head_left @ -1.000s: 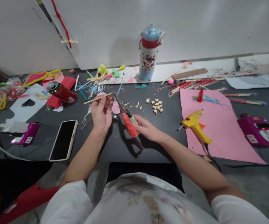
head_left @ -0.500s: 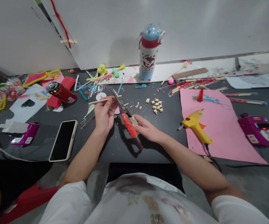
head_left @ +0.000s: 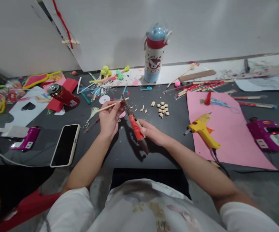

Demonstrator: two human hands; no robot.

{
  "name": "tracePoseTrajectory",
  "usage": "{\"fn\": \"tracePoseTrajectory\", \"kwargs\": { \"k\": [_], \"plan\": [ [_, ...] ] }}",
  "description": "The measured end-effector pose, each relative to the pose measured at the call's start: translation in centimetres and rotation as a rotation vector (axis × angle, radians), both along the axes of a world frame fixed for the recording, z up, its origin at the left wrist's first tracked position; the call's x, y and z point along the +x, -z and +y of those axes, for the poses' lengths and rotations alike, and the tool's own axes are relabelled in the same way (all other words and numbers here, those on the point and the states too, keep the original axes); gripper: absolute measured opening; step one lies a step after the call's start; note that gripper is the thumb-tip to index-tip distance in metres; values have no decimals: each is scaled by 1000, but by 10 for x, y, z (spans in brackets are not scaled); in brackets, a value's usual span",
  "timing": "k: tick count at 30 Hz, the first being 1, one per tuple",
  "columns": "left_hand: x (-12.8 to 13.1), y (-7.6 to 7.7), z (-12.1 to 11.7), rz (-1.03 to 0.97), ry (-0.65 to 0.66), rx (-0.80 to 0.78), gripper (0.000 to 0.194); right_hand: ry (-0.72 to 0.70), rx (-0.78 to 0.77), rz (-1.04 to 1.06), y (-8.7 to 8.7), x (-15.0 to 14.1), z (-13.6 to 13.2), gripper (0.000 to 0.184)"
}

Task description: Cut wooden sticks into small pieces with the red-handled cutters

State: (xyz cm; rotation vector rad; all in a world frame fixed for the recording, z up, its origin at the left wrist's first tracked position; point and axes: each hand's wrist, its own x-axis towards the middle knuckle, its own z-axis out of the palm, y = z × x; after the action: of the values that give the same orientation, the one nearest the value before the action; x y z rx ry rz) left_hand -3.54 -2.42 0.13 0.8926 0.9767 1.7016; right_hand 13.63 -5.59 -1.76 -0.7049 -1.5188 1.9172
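Note:
My left hand (head_left: 109, 116) pinches a thin wooden stick (head_left: 105, 108), whose right end lies across the blades of a pair of scissors. My right hand (head_left: 151, 131) is wrapped round the scissors (head_left: 136, 127), which have red tape on the handle and dark metal blades pointing up and away. The lower handle and some right-hand fingers are hidden. Beyond my right hand lies a small pile of short cut stick pieces (head_left: 163, 109), bundled together in places. A pale tassel (head_left: 93, 112) lies just left of my left hand.
A yellow glue gun (head_left: 205, 131) rests on pink paper (head_left: 228, 141) at the right. Left are a phone (head_left: 65, 145), a red can (head_left: 65, 96) and a purple power strip (head_left: 25, 139). A water bottle (head_left: 154, 58) stands at the back, near several wrapped sticks (head_left: 199, 88).
My left hand has moved slightly right, bringing the stick across the scissor blades. The scissors have turned a little and their blades look closer together.

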Motion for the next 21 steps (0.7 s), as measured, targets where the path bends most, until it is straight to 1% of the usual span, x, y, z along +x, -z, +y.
{"fn": "tracePoseTrajectory", "kwargs": {
  "k": [4,9,17,21],
  "plan": [
    [1,2,0,7,-9,24,22,-30,-32,-30,2,1,1,65],
    [2,1,-1,25,-30,21,24,-24,-23,-50,4,1,1,63],
    [1,2,1,33,-51,18,25,-46,-88,-27,-3,0,0,64],
    [1,2,1,23,-48,22,25,-51,-89,-16,-4,0,-1,63]
  ]
}}
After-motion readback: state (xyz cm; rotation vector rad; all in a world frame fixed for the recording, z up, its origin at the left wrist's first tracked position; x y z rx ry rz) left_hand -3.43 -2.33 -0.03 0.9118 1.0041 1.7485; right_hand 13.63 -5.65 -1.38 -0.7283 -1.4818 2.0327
